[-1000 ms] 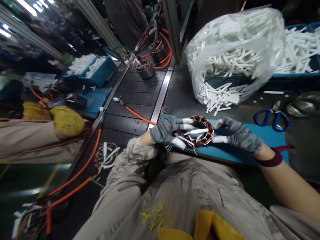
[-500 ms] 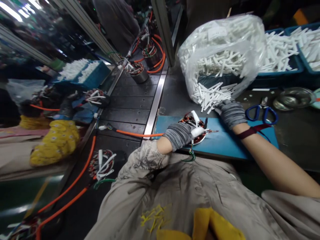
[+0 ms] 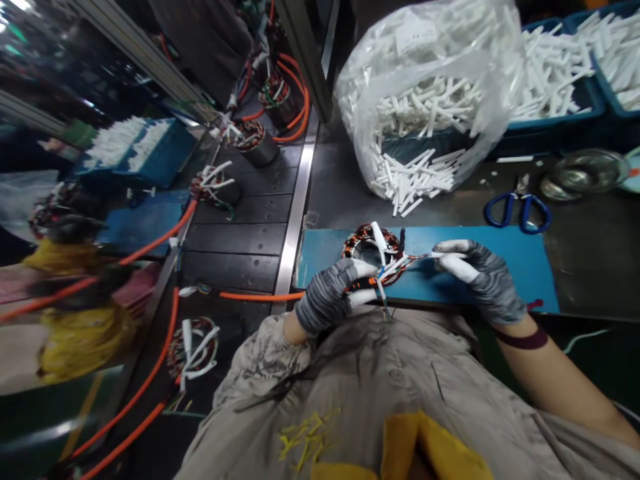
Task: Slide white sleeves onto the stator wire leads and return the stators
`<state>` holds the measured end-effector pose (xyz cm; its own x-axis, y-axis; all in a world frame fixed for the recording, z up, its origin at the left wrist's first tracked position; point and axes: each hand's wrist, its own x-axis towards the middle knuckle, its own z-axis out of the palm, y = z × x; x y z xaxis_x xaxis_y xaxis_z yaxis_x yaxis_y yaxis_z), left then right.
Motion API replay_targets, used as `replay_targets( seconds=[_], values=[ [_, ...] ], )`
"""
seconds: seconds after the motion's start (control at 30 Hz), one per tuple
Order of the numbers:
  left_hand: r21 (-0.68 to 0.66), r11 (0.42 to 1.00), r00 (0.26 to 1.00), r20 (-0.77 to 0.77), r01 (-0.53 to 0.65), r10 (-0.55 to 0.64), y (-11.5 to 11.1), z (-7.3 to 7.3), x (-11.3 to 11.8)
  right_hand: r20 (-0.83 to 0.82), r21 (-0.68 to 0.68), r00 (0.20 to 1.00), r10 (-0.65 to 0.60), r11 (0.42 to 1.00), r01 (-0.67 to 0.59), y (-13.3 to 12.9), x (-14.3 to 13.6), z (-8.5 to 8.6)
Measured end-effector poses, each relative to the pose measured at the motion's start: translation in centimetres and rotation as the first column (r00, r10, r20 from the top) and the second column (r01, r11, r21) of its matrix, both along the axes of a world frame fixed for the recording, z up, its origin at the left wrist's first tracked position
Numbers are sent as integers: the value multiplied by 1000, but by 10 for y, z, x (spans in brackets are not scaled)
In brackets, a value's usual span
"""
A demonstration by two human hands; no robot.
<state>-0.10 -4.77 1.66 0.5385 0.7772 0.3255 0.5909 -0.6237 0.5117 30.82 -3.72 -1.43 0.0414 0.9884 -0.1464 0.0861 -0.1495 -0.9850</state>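
Note:
A wound copper stator [image 3: 356, 241] rests on the blue mat [image 3: 435, 293], with white sleeves and a black one standing up from it. My left hand [image 3: 337, 293], in a grey glove with white fingertips, is closed on the stator's near left side, by the orange cable [image 3: 260, 296]. To the right of the stator, my right hand [image 3: 480, 277] pinches a small white sleeve [image 3: 440, 255] at the end of the copper leads [image 3: 416, 257]. Loose white sleeves [image 3: 415, 179] lie at the mouth of a plastic bag [image 3: 360, 87].
Blue-handled scissors [image 3: 526, 212] and a metal dish [image 3: 575, 175] lie beyond the mat. Blue bins [image 3: 550, 123] hold white sleeves. More stators [image 3: 257, 150] with orange cables stand on the conveyor [image 3: 240, 257]. A co-worker's yellow sleeve [image 3: 80, 340] is at the left.
My right hand has come back from the loose sleeves to the copper leads, now pinching a white sleeve. My left hand has shifted to the stator's near left side, and the view has moved slightly.

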Motion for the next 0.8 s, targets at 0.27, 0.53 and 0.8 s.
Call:
replay_targets(
  seconds=[0.27, 0.53, 0.8],
  values=[
    [323, 934, 937, -348, 150, -31, -1, -5, -5, 154, 266, 973, 173, 941, -209, 22, 6, -4],
    [-146, 984, 971, -196, 107, -134, 23, 1, -12, 295, 171, 879, 375, 884, -435, 40, 8, 14],
    [-78, 983, 949, -261, 163, -178, 25, -7, -12, 45, -181, 811, 584, 803, -568, 44, -18, 16]
  ],
)
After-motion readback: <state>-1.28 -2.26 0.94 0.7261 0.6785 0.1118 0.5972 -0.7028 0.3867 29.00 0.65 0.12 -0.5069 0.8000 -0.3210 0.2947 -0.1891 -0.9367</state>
